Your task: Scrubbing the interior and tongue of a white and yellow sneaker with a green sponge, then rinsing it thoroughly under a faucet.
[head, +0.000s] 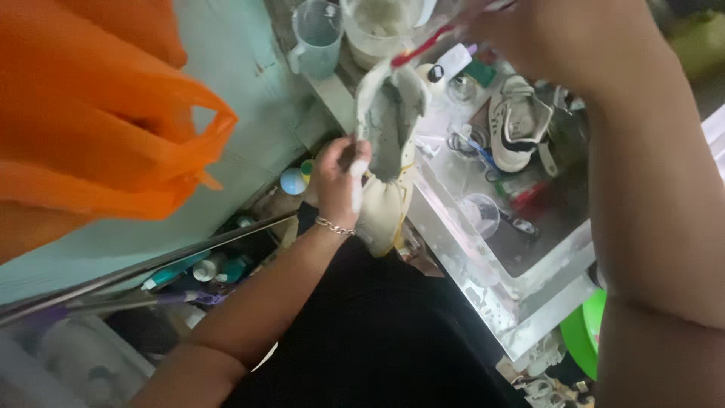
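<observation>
Here, left hand (337, 175) grips grey shoe (389, 128) by side, holding it up beside sink (529, 291). Right hand (529, 34) closed on red brush (423, 47) above shoe. White shoe (517, 121) lies in sink.

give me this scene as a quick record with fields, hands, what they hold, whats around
left hand: left hand, chain bracelet at the wrist, grips the side of a dirty pale shoe held up over the lap
right hand: right hand, blurred at the top, appears to hold a red-handled brush at the shoe's top end
basin: metal sink with a white sneaker and a small clear cup
behind: clear measuring jug
left side: orange plastic bag hanging
</observation>
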